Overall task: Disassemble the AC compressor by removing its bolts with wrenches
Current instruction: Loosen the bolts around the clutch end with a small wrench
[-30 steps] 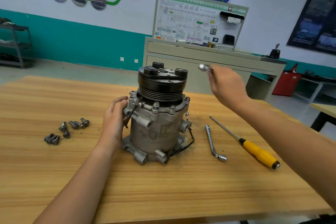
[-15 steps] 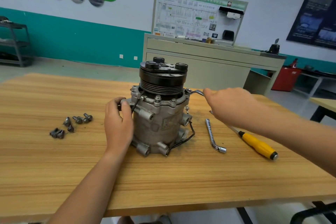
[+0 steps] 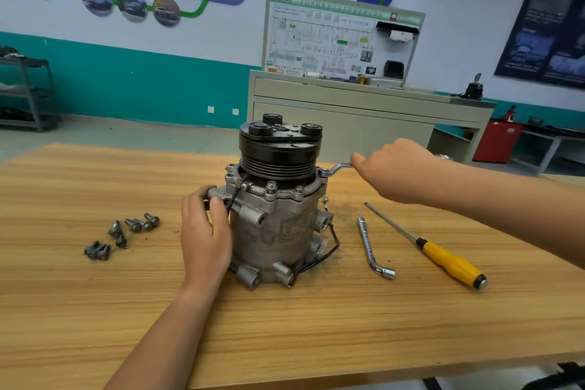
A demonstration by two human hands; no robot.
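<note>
The grey AC compressor (image 3: 272, 225) stands upright on the wooden table (image 3: 285, 326), its black pulley on top. My left hand (image 3: 205, 231) grips a lug on the compressor's upper left side. My right hand (image 3: 395, 171) grips the handle of a ring wrench (image 3: 335, 169). The wrench's ring end sits on a bolt at the right edge of the compressor's flange. Other bolts (image 3: 271, 185) stand in the front of the flange.
Several loose bolts (image 3: 123, 234) lie on the table to the left. An L-shaped socket wrench (image 3: 372, 247) and a yellow-handled screwdriver (image 3: 443, 260) lie to the right. A grey cabinet (image 3: 364, 111) with a display board stands behind the table.
My right hand came down from above the pulley with the wrench and set its ring end on the right flange bolt. My left hand stayed on the compressor.
</note>
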